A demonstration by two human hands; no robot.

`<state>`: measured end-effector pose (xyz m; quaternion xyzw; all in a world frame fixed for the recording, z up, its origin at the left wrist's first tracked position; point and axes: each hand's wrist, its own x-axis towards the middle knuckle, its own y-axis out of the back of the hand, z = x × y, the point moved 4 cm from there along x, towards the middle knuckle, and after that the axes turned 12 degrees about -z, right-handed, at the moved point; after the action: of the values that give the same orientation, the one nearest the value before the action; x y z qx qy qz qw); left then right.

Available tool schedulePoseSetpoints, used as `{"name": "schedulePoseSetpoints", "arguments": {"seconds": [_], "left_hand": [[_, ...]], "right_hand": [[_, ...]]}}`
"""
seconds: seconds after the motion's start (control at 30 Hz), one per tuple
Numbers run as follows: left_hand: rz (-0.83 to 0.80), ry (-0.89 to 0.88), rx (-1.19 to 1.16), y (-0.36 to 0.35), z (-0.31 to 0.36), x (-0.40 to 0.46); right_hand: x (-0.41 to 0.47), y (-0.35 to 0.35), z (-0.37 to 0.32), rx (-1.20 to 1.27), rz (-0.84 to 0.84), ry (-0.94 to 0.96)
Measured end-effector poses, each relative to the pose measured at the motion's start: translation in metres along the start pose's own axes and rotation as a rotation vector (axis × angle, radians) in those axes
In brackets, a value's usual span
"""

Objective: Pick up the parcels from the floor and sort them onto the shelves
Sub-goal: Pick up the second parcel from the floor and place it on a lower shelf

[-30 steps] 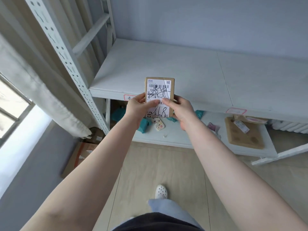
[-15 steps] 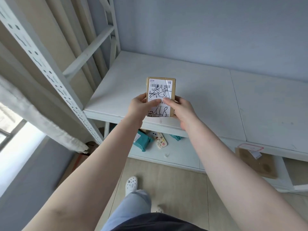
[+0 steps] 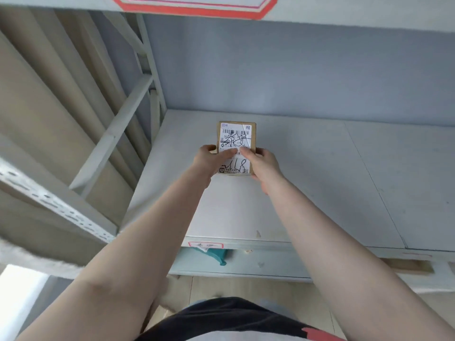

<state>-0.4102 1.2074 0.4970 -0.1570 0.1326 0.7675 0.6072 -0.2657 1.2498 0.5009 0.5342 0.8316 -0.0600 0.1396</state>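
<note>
Above the white shelf (image 3: pixel 307 193), toward its ten-o'clock corner, left hand (image 3: pixel 209 161) and right hand (image 3: pixel 264 166) clasp the small cardboard parcel (image 3: pixel 236 136) from nine and three o'clock, thumbs pressed on its label.

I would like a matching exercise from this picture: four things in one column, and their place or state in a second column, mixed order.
Things:
1. cardboard parcel
2. teal package
3. red-bordered label
4. flat brown parcel

Places or states:
A. stuck on the front edge of the white shelf
B. lying on the lower shelf, right side
C. held by left hand and right hand
D. lying on the lower shelf, left side

Pairs: 1-C, 2-D, 3-A, 4-B
</note>
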Motion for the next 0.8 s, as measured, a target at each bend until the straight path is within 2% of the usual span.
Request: {"name": "schedulePoseSetpoints", "arguments": {"seconds": [0.17, 0.37, 0.5, 0.6, 0.8], "left_hand": [[-0.096, 0.014, 0.067, 0.001, 0.004, 0.024], [-0.212, 0.044, 0.115, 0.001, -0.01, 0.045], [-0.178, 0.009, 0.154, 0.001, -0.013, 0.055], [-0.147, -0.015, 0.179, 0.003, -0.019, 0.066], [-0.063, -0.072, 0.224, 0.007, -0.026, 0.083]], "right_hand": [[0.022, 0.003, -0.001, -0.091, -0.067, -0.042], [0.043, 0.012, 0.008, -0.108, -0.177, 0.007], [0.055, 0.018, 0.018, -0.129, -0.192, 0.021], [0.067, 0.022, 0.029, -0.231, -0.218, 0.024], [0.09, 0.028, 0.041, -0.387, -0.119, 0.088]]}}
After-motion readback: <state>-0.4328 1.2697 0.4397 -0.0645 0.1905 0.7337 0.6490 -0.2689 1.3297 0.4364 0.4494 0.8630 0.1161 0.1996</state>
